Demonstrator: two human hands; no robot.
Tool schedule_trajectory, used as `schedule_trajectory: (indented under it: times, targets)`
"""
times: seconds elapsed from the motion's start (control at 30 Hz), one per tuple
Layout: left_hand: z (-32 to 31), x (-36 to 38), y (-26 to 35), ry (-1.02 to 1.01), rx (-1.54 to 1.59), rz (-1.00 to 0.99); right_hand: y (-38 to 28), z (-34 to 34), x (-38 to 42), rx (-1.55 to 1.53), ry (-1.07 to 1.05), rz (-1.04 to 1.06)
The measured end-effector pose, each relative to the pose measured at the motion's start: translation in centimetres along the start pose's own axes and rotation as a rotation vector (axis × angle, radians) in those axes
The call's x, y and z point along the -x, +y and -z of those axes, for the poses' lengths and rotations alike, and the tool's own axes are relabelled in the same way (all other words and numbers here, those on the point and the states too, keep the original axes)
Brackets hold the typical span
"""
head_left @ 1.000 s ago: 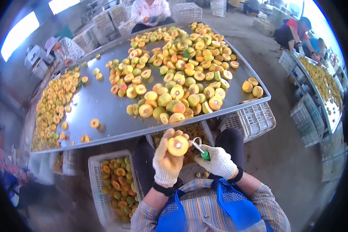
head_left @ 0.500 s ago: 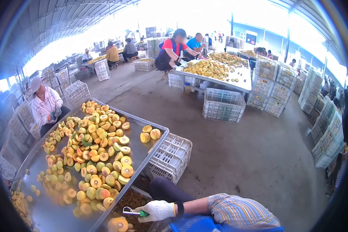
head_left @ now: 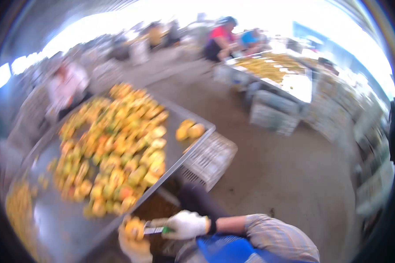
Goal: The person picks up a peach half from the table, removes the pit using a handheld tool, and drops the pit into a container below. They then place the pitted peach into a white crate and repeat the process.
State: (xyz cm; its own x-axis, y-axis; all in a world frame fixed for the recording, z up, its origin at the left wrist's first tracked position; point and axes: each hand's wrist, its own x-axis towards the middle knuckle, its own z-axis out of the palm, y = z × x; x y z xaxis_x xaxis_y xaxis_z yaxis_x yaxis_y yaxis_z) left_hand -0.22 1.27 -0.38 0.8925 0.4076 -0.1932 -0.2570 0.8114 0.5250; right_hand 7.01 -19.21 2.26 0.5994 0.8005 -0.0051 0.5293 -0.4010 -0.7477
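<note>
Far to the left of our hands: one spread of cut fruit (head_left: 19, 206), its pieces too blurred to count, on one metal table (head_left: 52, 219). Beyond it, one person in a pale top (head_left: 68, 85). Ahead of our hands, one large heap of fruit (head_left: 114, 153), likewise beyond counting. At the near table edge, one left hand (head_left: 134, 247), ours, curled around one fruit piece (head_left: 134, 229). Between our hands, one metal tool (head_left: 153, 230) with one green handle, its working end at the fruit piece; blur hides whether it has gone in. One right hand (head_left: 186, 224), white-gloved, closed on that handle. Step in hand, as we judge it: tool brought to fruit. Called for: a firm left hold and a controlled, measured turn or push from the right. Ahead of the right hand, on the table corner, a small fruit group (head_left: 189, 130), seemingly three pieces. Beside that corner, one white crate (head_left: 210, 158). Farther right and beyond, two people, one in red (head_left: 219, 39), one in blue (head_left: 250, 39), at one fruit-laden far table (head_left: 296, 85).
</note>
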Motion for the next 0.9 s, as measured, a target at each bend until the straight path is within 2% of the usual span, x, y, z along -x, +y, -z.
schedule_trajectory:
  times: [0.03,0.1,0.17,0.2,0.27,0.37,0.63,0.73,0.77,0.9]
  targets:
    - [-2.5,0.7,0.2,0.122,-0.034,-0.002,-1.0,0.6,0.1,0.011,-0.016,-0.053]
    - [-1.3,0.2,-0.3,-0.046,0.034,-0.1,-1.1,0.6,-0.4,-0.015,-0.003,-0.068]
    - [-0.9,0.1,-0.8,-0.097,0.091,-0.132,-0.4,-0.6,-0.6,-0.064,0.054,-0.021]
    - [0.0,-0.1,-1.4,-0.027,0.066,-0.122,-0.1,-0.8,-0.9,-0.059,0.078,0.007]
    - [-1.5,1.3,-1.1,-0.007,0.135,-0.057,-1.2,-0.5,-0.9,0.069,0.02,-0.041]
    - [-2.0,1.7,-2.0,0.063,0.113,-0.059,-1.3,-1.1,-1.2,0.088,0.035,-0.003]
    - [-3.0,2.9,-2.2,0.074,0.046,-0.027,-1.5,-0.9,-1.2,0.212,-0.048,-0.042]
    - [-2.9,3.1,-2.8,0.12,-0.002,-0.082,-0.8,-1.3,-1.0,0.2,-0.127,-0.015]
    - [-2.9,3.3,-3.0,0.12,-0.003,-0.076,-0.6,-1.8,-0.7,0.12,-0.114,-0.035]
    - [-2.3,3.6,-4.0,0.192,-0.074,-0.077,1.5,-4.0,-0.2,0.129,-0.093,-0.028]
